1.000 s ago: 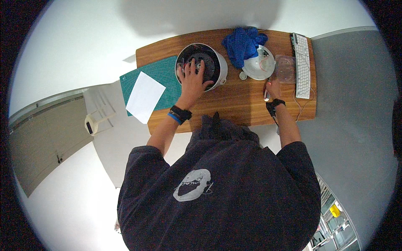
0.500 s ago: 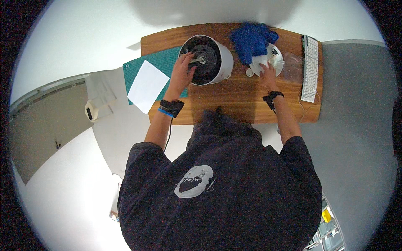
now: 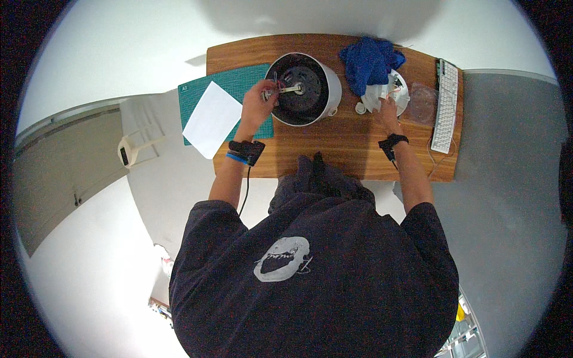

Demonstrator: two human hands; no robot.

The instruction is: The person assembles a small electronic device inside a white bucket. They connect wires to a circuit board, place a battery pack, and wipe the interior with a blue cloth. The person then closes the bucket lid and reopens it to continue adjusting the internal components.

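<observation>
A white cylindrical pot with a dark inside stands tilted on the table, its mouth facing me. Across its mouth lies a pale, spanner-like bar whose round end sits at the centre. My left hand, at the left rim, is closed on the bar's outer end; thin wires show by its fingertips. Right of the pot, my right hand reaches onto a white round plate-like part with an orange wire on it. Those fingertips are drawn together, but what they pinch is too small to make out.
A blue cloth lies behind the round part, and a small white cap beside it. Further right are a clear plastic tray and a white keyboard. White paper rests on a green cutting mat at the left.
My left hand's fingers have closed in on the bar from a more spread pose, and wires now show there. My right hand's fingers have drawn together over the white part.
</observation>
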